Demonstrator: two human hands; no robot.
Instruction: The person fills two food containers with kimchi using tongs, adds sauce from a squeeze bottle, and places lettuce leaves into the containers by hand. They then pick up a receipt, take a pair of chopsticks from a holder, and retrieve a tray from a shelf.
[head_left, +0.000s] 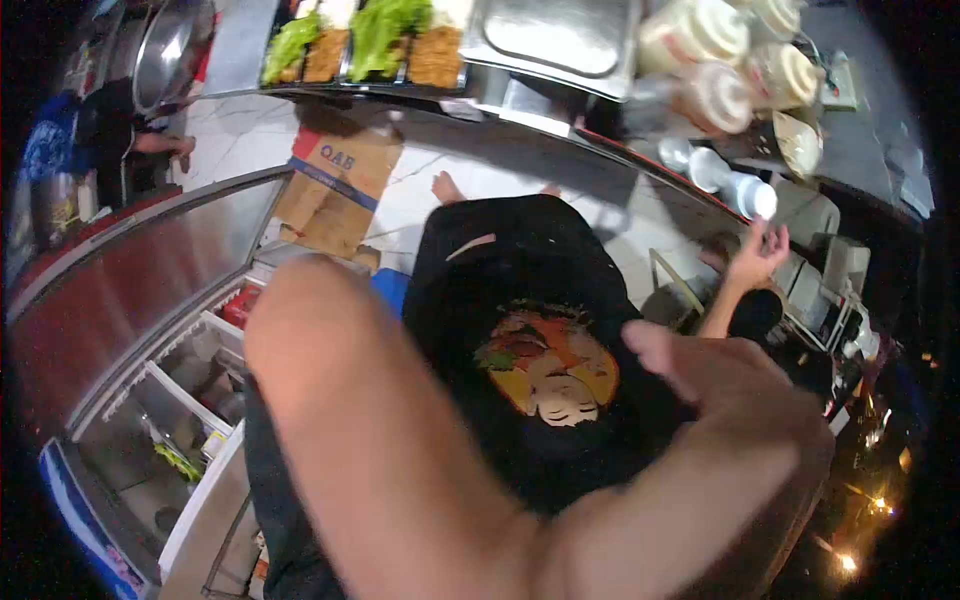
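My left arm is bent close to the camera, its elbow over the open freezer's side; the hand itself is out of sight. Across the right side of my black shirt, which has a printed figure, lies my right hand. It is bent at the wrist and smeared by motion, so I cannot tell how its fingers lie or what they hold. Beyond it another person's hand has its fingertips right at a white-capped bottle by the counter edge.
An open freezer with divided compartments stands at left. Trays of lettuce and browned food, a metal tray and several squeeze bottles line the counter. Cardboard lies on the floor. A person is at far left.
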